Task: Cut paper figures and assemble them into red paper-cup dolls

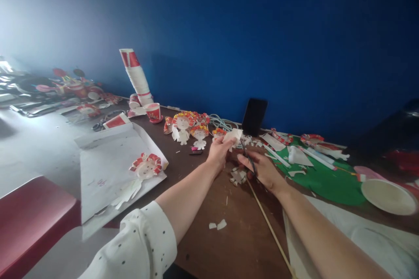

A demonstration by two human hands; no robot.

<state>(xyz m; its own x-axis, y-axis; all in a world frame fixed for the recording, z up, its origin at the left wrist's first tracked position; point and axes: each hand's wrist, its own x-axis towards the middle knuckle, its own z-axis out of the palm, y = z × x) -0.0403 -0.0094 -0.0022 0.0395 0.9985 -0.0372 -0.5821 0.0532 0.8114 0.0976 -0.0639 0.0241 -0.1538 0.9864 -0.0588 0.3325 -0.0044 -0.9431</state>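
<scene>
Over the brown table (229,244), my left hand (220,151) pinches a piece of white paper (233,136). My right hand (262,169) is closed round a pair of dark scissors (250,161), whose blades point up beside the paper. Whether the blades touch it I cannot tell. Below the hands lie cut white scraps (238,177), with two more bits (218,225) nearer me. Behind my left hand are several paper dolls (182,124) with red and yellow curled hair. A thin wooden stick (268,222) runs from under my right hand toward me.
A tall, leaning stack of paper cups (137,76) stands at the back left. A white sheet (108,161) bears another curly-haired paper head (145,166). A dark phone (254,117) leans on the blue wall. Green paper (330,183) and a white bowl (388,196) are at right.
</scene>
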